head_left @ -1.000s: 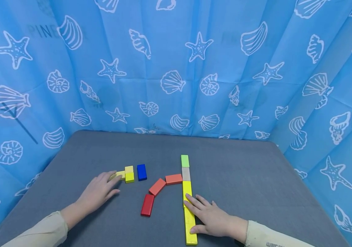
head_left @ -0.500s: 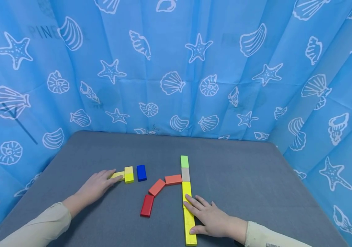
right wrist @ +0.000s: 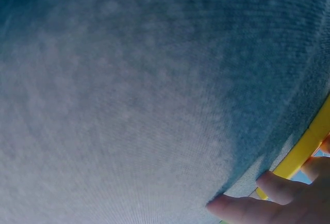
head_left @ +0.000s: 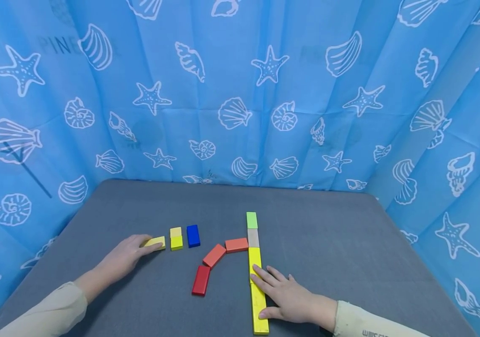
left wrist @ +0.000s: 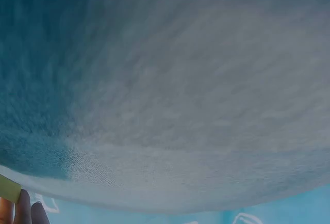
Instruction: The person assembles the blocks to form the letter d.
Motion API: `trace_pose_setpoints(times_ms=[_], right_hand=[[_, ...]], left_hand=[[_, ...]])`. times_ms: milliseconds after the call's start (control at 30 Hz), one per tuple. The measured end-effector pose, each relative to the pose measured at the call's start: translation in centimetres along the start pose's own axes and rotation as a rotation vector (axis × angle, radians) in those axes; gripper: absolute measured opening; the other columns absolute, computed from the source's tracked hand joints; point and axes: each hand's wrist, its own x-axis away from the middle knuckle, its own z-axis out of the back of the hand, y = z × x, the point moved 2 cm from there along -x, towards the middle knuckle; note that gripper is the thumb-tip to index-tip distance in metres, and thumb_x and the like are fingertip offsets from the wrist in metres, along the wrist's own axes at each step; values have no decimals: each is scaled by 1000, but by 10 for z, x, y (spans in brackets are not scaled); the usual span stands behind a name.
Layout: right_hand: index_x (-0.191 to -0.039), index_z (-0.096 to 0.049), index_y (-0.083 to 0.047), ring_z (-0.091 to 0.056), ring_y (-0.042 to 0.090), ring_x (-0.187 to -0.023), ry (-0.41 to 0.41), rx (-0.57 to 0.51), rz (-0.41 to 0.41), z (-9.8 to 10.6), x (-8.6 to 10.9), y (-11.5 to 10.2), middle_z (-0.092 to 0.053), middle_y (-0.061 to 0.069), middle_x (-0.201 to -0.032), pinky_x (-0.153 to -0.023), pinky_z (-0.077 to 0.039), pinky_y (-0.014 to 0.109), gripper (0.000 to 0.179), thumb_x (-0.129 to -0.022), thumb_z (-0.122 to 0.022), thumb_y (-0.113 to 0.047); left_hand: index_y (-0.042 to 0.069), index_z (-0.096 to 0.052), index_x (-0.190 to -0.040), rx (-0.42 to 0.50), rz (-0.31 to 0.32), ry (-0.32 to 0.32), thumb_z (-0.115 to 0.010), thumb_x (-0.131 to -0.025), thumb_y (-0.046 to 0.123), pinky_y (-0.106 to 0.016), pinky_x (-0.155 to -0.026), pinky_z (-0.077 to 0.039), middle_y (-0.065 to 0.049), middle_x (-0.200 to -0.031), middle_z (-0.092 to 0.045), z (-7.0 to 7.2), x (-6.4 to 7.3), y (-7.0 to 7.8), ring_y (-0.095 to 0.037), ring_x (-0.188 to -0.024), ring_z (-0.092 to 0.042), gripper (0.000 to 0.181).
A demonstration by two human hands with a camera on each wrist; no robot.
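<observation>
At the left, my left hand (head_left: 123, 256) pinches a pale yellow block (head_left: 156, 242) between thumb and fingers; a corner of that block (left wrist: 9, 188) shows in the left wrist view. Just right of it lie a cream block (head_left: 175, 231) and a bright yellow block (head_left: 176, 242), touching each other. My right hand (head_left: 288, 297) rests with spread fingers on two long yellow blocks (head_left: 258, 299) laid end to end. A grey block (head_left: 254, 238) and a green block (head_left: 251, 220) continue that line away from me.
Two orange blocks (head_left: 237, 245) and a red block (head_left: 200, 281) curve leftward from the line. A blue block (head_left: 193, 235) lies between them and the small yellow ones. The grey table (head_left: 328, 234) ends at a blue shell-print curtain (head_left: 223, 140).
My left hand has taken hold of the pale yellow block and drawn it left, so a gap separates it from the cream and yellow pair. The right hand has stayed put.
</observation>
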Motion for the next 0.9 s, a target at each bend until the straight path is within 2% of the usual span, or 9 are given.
trace_pose_setpoints(times_ms=[67, 133, 200, 533, 900], right_hand=[[-155, -26, -17, -23, 41, -142, 0, 3, 2, 0, 0, 0, -15, 3, -162, -91, -35, 73, 81, -91, -51, -60], [-155, -26, -17, -23, 42, -142, 0, 4, 4, 1, 0, 1, -15, 3, -162, -90, -35, 73, 81, -91, -51, -60], [-155, -26, -17, -23, 42, -141, 0, 4, 7, 1, 0, 1, -14, 3, -162, -90, -34, 73, 81, -91, -50, -60], [-155, -26, -16, -23, 42, -141, 10, 1, 17, 1, 1, 1, -15, 4, -162, -90, -34, 74, 81, -92, -50, -60], [-155, -26, -15, -25, 43, -141, 15, -1, 27, 0, 0, 1, -16, 5, -161, -89, -35, 74, 81, -92, -50, -60]], left_hand=[[11, -55, -136, -70, -84, 32, -63, -93, 8, -56, -91, -45, -16, -123, -59, 2, 8, 1, -35, -112, -56, 43], [16, -53, -138, -160, -193, 66, -69, -85, -3, -53, -88, -49, -15, -121, -60, 4, 16, 2, -32, -108, -58, 59], [19, -51, -140, -198, -248, 88, -71, -81, -7, -51, -85, -51, -14, -120, -60, 5, 23, 5, -31, -105, -59, 68], [18, -52, -139, -219, -365, 135, -75, -76, -9, -44, -79, -54, -12, -114, -62, 3, 47, 17, -26, -98, -62, 72], [20, -51, -141, -224, -449, 178, -80, -73, -2, -40, -75, -55, -9, -114, -62, -2, 62, 34, -21, -95, -62, 77]])
